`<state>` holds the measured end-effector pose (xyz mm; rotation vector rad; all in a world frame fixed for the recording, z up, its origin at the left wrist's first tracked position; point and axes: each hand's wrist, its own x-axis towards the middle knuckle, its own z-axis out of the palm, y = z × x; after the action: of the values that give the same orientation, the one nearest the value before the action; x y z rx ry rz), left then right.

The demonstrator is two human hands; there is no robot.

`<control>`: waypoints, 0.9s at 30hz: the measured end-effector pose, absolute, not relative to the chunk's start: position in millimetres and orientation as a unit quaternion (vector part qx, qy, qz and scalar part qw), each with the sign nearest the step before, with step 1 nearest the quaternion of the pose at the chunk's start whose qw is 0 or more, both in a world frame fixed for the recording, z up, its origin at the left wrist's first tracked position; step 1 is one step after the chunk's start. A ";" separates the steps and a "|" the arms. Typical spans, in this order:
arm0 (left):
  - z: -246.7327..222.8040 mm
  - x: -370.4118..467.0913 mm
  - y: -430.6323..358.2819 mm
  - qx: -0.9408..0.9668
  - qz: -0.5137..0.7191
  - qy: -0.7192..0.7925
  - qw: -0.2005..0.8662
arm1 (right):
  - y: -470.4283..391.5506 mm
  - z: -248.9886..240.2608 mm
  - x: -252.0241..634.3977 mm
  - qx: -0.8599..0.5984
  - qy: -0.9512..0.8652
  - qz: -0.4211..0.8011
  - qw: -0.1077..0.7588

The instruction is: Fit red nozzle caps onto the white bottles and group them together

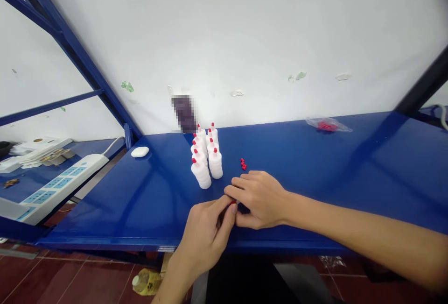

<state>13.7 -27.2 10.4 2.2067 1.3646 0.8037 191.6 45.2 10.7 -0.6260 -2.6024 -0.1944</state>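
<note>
My left hand [209, 229] and my right hand [261, 200] meet near the front edge of the blue table. Both are closed around a small red piece [233, 202] that is mostly hidden between the fingertips. Whether anything else is in the left hand cannot be seen. Beyond the hands, several white bottles [215, 164] with red tips stand upright in two rows. A few loose red caps [243, 164] lie on the table right of the bottles.
A clear bag with red pieces [327, 125] lies at the back right of the blue table [157, 192]. A white case [140, 152] is at the left, and a power strip [63, 187] is farther left. Blurred dark object [185, 113] at the wall. Blue frame posts flank the table.
</note>
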 end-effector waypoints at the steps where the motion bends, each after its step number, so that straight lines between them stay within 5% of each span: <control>1: 10.0 13.6 -27.5 0.799 0.287 0.490 0.198 | 44.7 10.8 191.6 -0.224 -0.946 -0.070 0.223; 17: 4.0 14.0 -27.1 0.800 0.280 0.506 0.160 | 47.6 15.9 194.5 -0.260 -0.934 0.114 0.216; 23: 3.3 12.2 -27.5 0.803 0.302 0.490 0.154 | 47.0 18.1 193.7 -0.208 -0.953 0.106 0.192; 27: 2.3 11.9 -25.5 0.729 0.368 0.566 0.114 | 54.2 21.0 196.8 -0.314 -0.930 0.056 0.182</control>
<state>11.9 -25.5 2.3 2.1381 1.6588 1.0779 196.8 54.2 21.0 -0.8850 -2.6261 0.1577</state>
